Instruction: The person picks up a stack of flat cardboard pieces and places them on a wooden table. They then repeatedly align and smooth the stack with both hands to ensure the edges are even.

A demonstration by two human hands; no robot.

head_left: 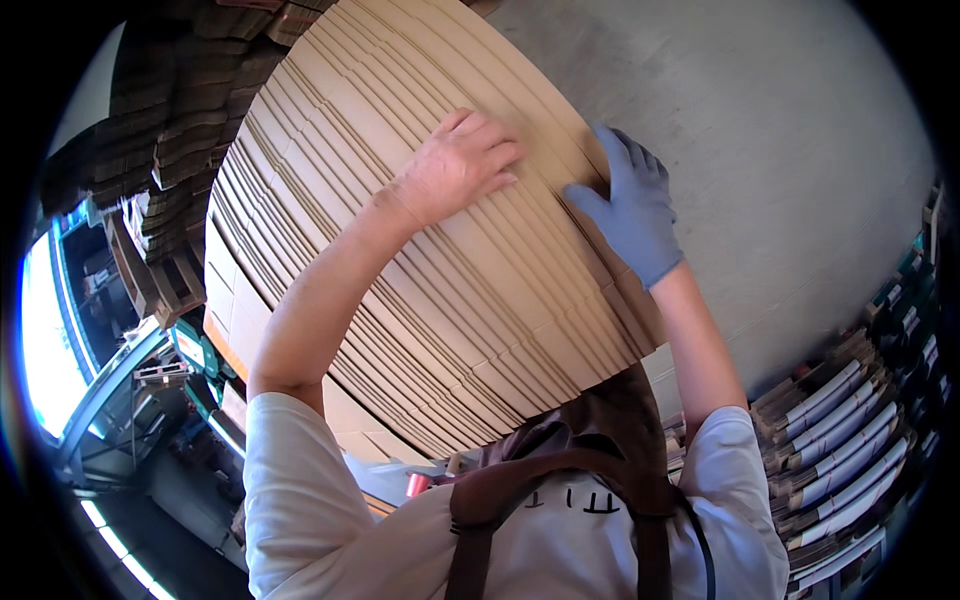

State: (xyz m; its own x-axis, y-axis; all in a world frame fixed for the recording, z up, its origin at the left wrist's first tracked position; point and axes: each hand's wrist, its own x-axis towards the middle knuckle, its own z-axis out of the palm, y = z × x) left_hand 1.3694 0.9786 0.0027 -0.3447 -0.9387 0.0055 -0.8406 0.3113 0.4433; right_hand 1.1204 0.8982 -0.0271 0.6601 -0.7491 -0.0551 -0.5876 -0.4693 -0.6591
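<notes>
A broad row of brown flat cardboard sheets (450, 290), overlapping with their folded edges showing, spreads in front of my body. My bare left hand (460, 168) rests on the upper middle of the row, its fingers slightly bent and a little apart, holding nothing I can see. At the row's right edge is my right hand (635, 205) in a grey-blue glove. Its thumb lies over the outermost sheet while the fingers are spread away from it. A dark gap shows between the last sheets below that thumb.
Grey concrete floor (770, 130) extends to the right. Several stacks of bundled flat board (840, 450) stand at the lower right. At left are a wooden pallet (150, 270), dark stacked board (200, 110) and machine parts. A red cylindrical object (417, 484) sits near my waist.
</notes>
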